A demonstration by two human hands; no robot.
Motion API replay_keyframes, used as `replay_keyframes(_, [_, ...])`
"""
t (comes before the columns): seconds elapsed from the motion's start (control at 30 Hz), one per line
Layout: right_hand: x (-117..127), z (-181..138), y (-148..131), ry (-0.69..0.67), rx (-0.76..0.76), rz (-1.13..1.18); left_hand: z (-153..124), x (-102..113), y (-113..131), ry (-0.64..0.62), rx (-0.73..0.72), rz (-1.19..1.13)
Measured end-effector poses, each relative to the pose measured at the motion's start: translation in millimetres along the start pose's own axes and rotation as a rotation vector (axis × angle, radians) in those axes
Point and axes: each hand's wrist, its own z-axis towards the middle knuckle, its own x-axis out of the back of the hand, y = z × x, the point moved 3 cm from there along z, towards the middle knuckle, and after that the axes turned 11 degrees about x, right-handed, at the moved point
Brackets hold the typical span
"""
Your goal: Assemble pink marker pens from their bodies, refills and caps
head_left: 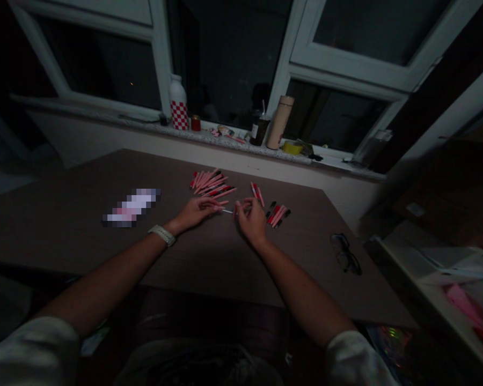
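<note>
Both my hands rest on a brown table (84, 214) in dim light. My left hand (195, 212), with a pale watch on its wrist, pinches a thin pink pen (222, 203) at its tip. My right hand (250, 219) has its fingers curled around the other end of a slim pen part (227, 211). A pile of several pink and red pens (211, 183) lies just beyond my left hand. A smaller group of red and black pens (277, 213) lies right of my right hand.
Black glasses (345, 253) lie on the table's right side. A pale blurred-out packet (132, 207) lies to the left. The windowsill holds a red-checked bottle (179, 103), a tan tube (279, 122) and yellow tape (292, 147). A cluttered shelf (446, 279) stands at the right.
</note>
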Motion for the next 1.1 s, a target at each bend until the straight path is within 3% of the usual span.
replay_keyframes(0.2, [-15.4,-1.8,9.1,-0.143,0.102,0.034,3.3,0.1,-7.3,-0.03,0.021,-0.025])
replay_keyframes(0.4, [-17.8,-4.7,13.1,-0.245,0.047,0.048,2.5,-0.8,-6.8,-0.011,0.054,-0.006])
replay_keyframes(0.53, [-20.9,-2.3,17.0,-0.185,-0.042,0.152,1.8,-1.4,-4.3,-0.014,0.051,0.029])
replay_keyframes(0.77, [-33.7,0.6,24.7,-0.01,-0.351,0.747,2.3,-0.4,-5.6,0.014,0.056,0.037])
replay_keyframes(1.1, [-36.3,-3.0,20.2,0.011,-0.444,0.916,1.6,0.6,-4.2,0.045,0.038,0.039])
